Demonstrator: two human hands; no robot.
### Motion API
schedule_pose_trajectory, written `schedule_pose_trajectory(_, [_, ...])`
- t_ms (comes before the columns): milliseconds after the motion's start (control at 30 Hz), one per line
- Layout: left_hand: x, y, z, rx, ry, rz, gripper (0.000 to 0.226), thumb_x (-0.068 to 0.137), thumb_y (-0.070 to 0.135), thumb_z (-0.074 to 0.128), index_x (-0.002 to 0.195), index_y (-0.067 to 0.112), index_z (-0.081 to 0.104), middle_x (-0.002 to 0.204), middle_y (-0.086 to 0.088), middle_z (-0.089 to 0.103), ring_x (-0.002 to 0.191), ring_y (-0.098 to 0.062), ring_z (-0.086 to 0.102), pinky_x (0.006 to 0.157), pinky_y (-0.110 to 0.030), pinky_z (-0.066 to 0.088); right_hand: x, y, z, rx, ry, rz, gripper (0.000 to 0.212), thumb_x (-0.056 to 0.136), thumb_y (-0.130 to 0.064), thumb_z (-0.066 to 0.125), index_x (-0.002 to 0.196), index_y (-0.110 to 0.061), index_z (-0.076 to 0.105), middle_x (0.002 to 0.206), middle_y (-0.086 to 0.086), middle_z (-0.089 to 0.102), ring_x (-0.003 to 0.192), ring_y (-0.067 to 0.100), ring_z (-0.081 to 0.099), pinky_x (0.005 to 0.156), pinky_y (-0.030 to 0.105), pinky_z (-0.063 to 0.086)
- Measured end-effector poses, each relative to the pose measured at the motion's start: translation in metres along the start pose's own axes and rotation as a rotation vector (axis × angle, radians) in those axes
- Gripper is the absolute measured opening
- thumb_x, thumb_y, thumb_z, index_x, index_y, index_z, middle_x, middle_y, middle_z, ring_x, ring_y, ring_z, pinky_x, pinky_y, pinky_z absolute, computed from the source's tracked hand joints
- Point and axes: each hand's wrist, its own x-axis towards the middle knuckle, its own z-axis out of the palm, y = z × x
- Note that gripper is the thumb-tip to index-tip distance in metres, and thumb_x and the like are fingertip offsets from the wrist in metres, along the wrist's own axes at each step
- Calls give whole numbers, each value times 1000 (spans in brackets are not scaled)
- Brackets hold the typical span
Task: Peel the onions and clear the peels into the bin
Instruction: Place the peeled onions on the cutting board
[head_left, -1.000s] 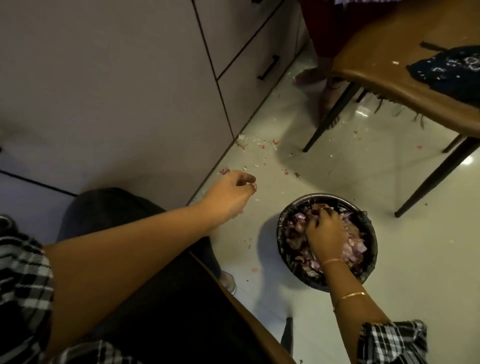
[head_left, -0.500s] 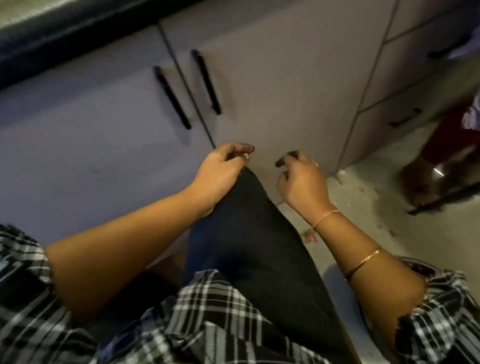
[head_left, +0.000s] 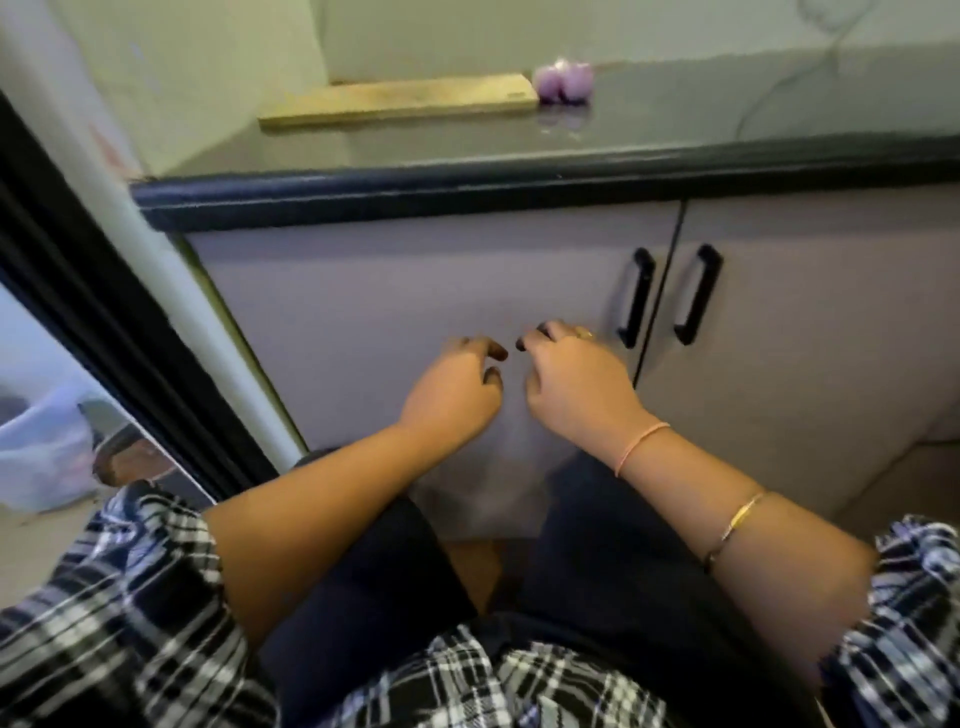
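Both hands look empty, though the frame is blurry: your left hand and right hand hang close together in front of the cabinet door, fingers loosely curled, gripping nothing. The peeled onions sit on the countertop, just beside the wooden board's right end. Bin not in view. Expect them firm, slick and prone to roll: cup round the middle, don't pinch.

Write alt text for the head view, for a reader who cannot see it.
A person's left hand and right hand, fingers loosely curled and holding nothing, hover side by side before pale grey cabinet doors with black bar handles. Above, on the dark glossy countertop, peeled purple onions sit by the right end of a long pale wooden board.
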Motion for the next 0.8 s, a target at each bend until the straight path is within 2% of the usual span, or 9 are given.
schedule_pose_trajectory(67, [-1, -6, -13, 91, 66, 24, 31, 92, 19, 42, 121, 20, 52, 129, -5, 49, 111, -24, 50, 87, -34, 45, 9, -12, -5, -32, 23, -37, 38, 89, -20, 46, 126, -12, 52, 122, 10, 54, 112, 30, 50, 87, 39, 44])
schedule_pose_trajectory(200, [-1, -11, -47, 225, 270, 102, 29, 91, 22, 44, 117, 20, 56, 120, -2, 54, 108, -22, 47, 81, -35, 46, 32, -37, -25, -126, 149, -102, 29, 89, -21, 49, 114, -10, 58, 108, 11, 60, 101, 30, 56, 76, 39, 47])
schedule_pose_trajectory(300, [1, -6, -71, 260, 431, 199, 24, 89, 20, 46, 108, 18, 60, 108, 0, 58, 99, -19, 50, 73, -34, 48, 47, -48, -43, -132, 272, -126, 17, 76, -13, 62, 91, -5, 65, 84, 15, 62, 78, 35, 60, 57, 33, 40])
schedule_pose_trajectory(400, [7, 6, -95, 280, 529, 264, 21, 88, 21, 47, 102, 17, 62, 101, 0, 59, 93, -19, 50, 68, -35, 49, 61, -58, -69, -150, 364, -171, 9, 70, -9, 66, 76, -5, 62, 73, 15, 60, 67, 36, 59, 53, 29, 32])
schedule_pose_trajectory(567, [26, 26, -128, 291, 611, 287, 19, 87, 23, 45, 97, 15, 60, 96, -2, 58, 89, -20, 51, 66, -33, 44, 86, -64, -105, -241, 397, -182, 19, 89, -19, 45, 99, -9, 57, 106, 13, 59, 102, 33, 53, 67, 34, 29])
schedule_pose_trajectory(700, [55, 33, -145, 271, 635, 268, 27, 88, 21, 45, 113, 17, 54, 111, -2, 58, 100, -20, 52, 71, -30, 41, 115, -61, -117, -245, 381, -124, 25, 88, -17, 44, 109, -9, 56, 115, 12, 57, 108, 32, 52, 70, 32, 29])
schedule_pose_trajectory(800, [82, 36, -153, 330, 610, 237, 28, 90, 22, 43, 116, 16, 51, 115, -4, 55, 103, -22, 50, 71, -29, 38, 137, -54, -119, -255, 369, -107, 26, 89, -15, 44, 111, -9, 56, 116, 12, 57, 108, 32, 52, 70, 31, 27])
